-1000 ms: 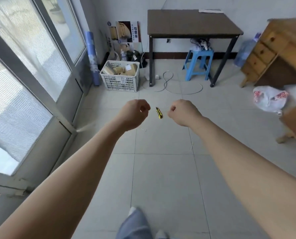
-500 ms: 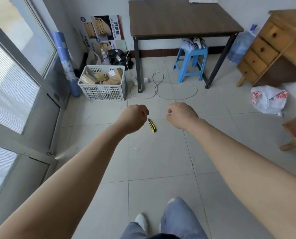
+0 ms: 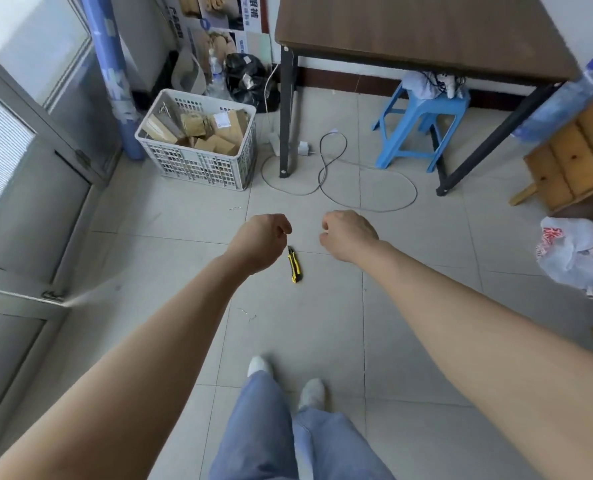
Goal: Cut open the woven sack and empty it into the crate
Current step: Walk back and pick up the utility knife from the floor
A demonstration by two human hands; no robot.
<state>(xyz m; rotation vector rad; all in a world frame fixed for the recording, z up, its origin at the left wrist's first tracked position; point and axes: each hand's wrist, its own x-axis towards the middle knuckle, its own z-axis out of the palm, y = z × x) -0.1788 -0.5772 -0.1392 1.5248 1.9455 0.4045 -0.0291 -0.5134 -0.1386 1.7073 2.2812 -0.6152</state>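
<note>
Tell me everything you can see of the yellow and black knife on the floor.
The knife is a slim box cutter, yellow and black, plastic by its look. It lies flat on the tile floor, lengthwise away from the person. Only the floor touches it. The blade is too small to make out.

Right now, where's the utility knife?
Head view, centre: the utility knife lies on the floor between the left hand and right hand, nearer the left.

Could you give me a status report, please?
Left hand, right hand curled, nothing visibly held. Utility knife on floor, untouched. Crate by door; no sack in view.
</note>
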